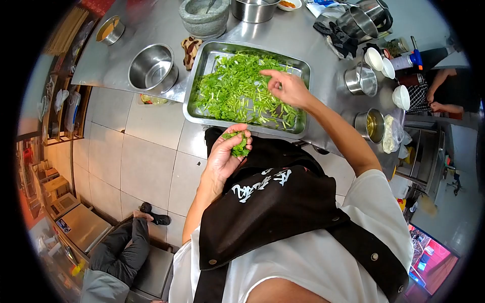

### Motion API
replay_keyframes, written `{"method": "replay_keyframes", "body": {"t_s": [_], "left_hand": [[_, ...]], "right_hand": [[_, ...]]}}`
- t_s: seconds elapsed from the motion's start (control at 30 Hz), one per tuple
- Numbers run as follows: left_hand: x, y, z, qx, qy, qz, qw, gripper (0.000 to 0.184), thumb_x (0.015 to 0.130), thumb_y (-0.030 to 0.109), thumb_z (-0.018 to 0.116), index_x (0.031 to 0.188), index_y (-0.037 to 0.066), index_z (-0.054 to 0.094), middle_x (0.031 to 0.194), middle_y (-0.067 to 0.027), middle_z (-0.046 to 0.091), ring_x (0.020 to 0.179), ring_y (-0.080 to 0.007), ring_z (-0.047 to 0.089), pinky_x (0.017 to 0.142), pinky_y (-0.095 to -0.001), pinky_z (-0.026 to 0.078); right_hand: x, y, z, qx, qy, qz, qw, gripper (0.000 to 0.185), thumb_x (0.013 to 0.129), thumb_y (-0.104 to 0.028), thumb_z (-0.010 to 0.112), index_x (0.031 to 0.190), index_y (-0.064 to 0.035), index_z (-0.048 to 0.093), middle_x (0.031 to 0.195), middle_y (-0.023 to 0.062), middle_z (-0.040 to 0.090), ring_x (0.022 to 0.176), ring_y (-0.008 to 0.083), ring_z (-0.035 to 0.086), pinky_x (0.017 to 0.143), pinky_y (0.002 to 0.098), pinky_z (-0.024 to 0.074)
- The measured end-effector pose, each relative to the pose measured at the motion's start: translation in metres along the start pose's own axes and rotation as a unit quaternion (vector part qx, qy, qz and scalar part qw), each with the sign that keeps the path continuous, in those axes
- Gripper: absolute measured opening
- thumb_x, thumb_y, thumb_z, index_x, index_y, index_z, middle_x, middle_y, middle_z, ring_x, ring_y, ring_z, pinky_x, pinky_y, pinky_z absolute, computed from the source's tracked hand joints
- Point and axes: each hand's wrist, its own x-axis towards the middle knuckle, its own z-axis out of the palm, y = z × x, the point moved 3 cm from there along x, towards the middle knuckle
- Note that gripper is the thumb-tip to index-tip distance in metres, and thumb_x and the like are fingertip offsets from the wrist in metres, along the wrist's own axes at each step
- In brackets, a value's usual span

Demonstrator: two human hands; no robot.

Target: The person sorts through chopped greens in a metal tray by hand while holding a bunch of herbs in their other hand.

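A rectangular steel tray holds chopped leafy green herbs, with leaves toward the left and pale green stem pieces toward the right. Just off the tray's near edge, my left hand is closed, palm up, around a bunch of herb leaves. My right hand reaches over the tray's right part, its index finger stretched out to the left and the other fingers loosely bent. Nothing shows in it. Whether it touches the herbs, I cannot tell.
Left of the tray stand a steel bowl and a patterned cloth. A stone mortar and a steel pot are behind it. Small pots and white bowls line the right. Other people are at the right and lower left.
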Motion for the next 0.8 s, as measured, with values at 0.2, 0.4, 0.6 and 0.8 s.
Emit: {"method": "replay_keyframes", "body": {"t_s": [0.2, 0.4, 0.6, 0.8], "left_hand": [[0.001, -0.002, -0.002, 0.005, 0.005, 0.0, 1.0, 0.025, 0.082, -0.001, 0.058, 0.107, 0.002, 0.056, 0.091, -0.0098, 0.057, 0.081, -0.0198, 0.054, 0.072, -0.0295, 0.048], [-0.002, -0.001, -0.005, -0.005, 0.015, 0.013, 1.0, 0.025, 0.082, -0.002, 0.057, 0.107, 0.002, 0.056, 0.091, -0.0096, 0.057, 0.081, -0.0198, 0.054, 0.071, -0.0294, 0.048], [-0.001, 0.0, -0.007, -0.007, 0.011, 0.014, 1.0, 0.024, 0.082, -0.002, 0.057, 0.106, 0.002, 0.055, 0.091, -0.0097, 0.057, 0.081, -0.0199, 0.054, 0.071, -0.0292, 0.048], [0.0, 0.0, -0.002, 0.007, 0.025, 0.009, 1.0, 0.026, 0.082, 0.0, 0.058, 0.108, 0.002, 0.055, 0.095, -0.0114, 0.058, 0.083, -0.0211, 0.055, 0.072, -0.0303, 0.049]], "right_hand": [[0.024, 0.001, 0.024, -0.143, 0.051, -0.073, 0.986, 0.046, 0.075, -0.004, 0.057, 0.119, -0.0157, 0.054, 0.079, 0.0063, 0.06, 0.077, 0.0237, 0.059, 0.066, 0.0357, 0.0482], [0.034, -0.002, 0.036, -0.246, 0.016, -0.129, 0.961, 0.046, 0.076, -0.006, 0.055, 0.121, -0.015, 0.05, 0.077, 0.0105, 0.055, 0.077, 0.0284, 0.058, 0.067, 0.0392, 0.0477], [0.03, 0.005, 0.022, 0.0, 0.024, 0.009, 1.0, 0.049, 0.077, -0.006, 0.06, 0.124, -0.011, 0.045, 0.079, 0.0074, 0.061, 0.075, 0.0199, 0.059, 0.066, 0.0328, 0.0464], [0.017, 0.015, 0.01, 0.373, -0.031, 0.142, 0.916, 0.054, 0.075, -0.005, 0.066, 0.124, -0.0037, 0.044, 0.084, 0.0011, 0.062, 0.073, 0.0081, 0.056, 0.063, 0.0235, 0.0429]]}}
